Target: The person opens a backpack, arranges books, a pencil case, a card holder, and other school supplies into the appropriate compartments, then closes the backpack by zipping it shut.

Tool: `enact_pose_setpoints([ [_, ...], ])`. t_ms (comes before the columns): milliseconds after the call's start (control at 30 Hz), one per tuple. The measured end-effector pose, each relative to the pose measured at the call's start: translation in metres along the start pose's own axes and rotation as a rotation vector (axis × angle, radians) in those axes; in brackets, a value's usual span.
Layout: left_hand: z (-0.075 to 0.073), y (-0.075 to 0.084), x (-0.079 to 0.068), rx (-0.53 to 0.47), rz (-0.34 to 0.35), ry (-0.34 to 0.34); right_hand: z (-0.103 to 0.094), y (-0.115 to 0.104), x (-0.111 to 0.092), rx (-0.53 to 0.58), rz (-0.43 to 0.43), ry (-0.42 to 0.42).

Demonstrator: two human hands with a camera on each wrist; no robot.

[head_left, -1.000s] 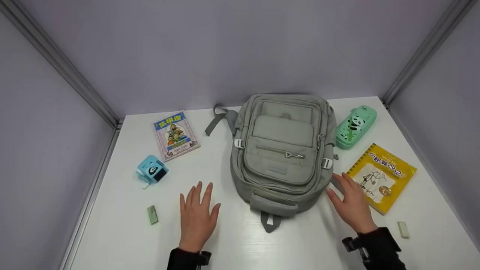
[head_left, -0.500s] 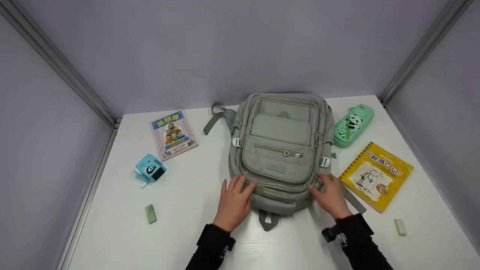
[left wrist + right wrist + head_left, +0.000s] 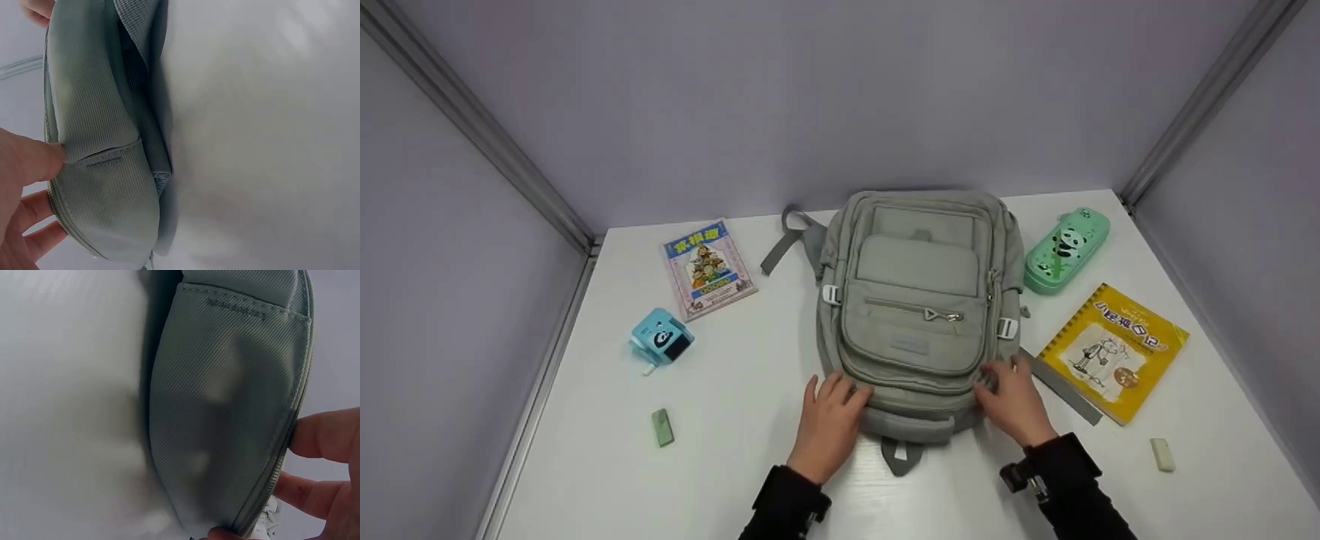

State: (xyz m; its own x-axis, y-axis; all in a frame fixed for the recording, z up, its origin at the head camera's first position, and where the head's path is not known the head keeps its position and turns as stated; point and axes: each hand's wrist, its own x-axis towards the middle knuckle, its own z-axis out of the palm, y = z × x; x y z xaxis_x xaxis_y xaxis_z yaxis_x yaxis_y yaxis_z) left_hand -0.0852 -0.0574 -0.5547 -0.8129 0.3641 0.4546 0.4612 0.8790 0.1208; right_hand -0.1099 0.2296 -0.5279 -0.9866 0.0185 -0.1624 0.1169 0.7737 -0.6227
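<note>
A grey-green backpack (image 3: pixel 919 300) was lying on the white table (image 3: pixel 735 480), a little right of the middle, with its front pocket upward and its carry handle (image 3: pixel 907 427) toward the person. Both hands were at this near end, one on each side of the handle. The left hand (image 3: pixel 826 420) was partly open and held the left corner of the backpack lightly: in the left wrist view the thumb lay against the fabric of the end panel, and two fingers were visible beyond the zipped edge (image 3: pixel 70 230). The right hand (image 3: pixel 1015 400) was closed somewhat more, with bent fingers, and held the right corner at the same edge; its thumb and fingertips touched the rim there. A grey strap (image 3: pixel 1065 386) came out from under the backpack near the right hand and ended just beside a yellow book (image 3: pixel 1114 352). Behind this book, a green pencil case (image 3: pixel 1067 251) with a panda picture was lying close to the side of the backpack. A pale eraser (image 3: pixel 1162 455) lay nearer to the person. On the left side, well apart from the backpack, there were a pink and blue booklet (image 3: pixel 709 270), a small blue object (image 3: pixel 661 337) with a panda picture, and a green eraser (image 3: pixel 662 427).
</note>
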Motion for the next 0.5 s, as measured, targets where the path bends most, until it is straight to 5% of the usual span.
enact_pose_setpoints([
  [500,-0.013,0.013,-0.043,0.046,-0.008,0.039,0.008,0.002,-0.018,0.002,-0.085,-0.043],
])
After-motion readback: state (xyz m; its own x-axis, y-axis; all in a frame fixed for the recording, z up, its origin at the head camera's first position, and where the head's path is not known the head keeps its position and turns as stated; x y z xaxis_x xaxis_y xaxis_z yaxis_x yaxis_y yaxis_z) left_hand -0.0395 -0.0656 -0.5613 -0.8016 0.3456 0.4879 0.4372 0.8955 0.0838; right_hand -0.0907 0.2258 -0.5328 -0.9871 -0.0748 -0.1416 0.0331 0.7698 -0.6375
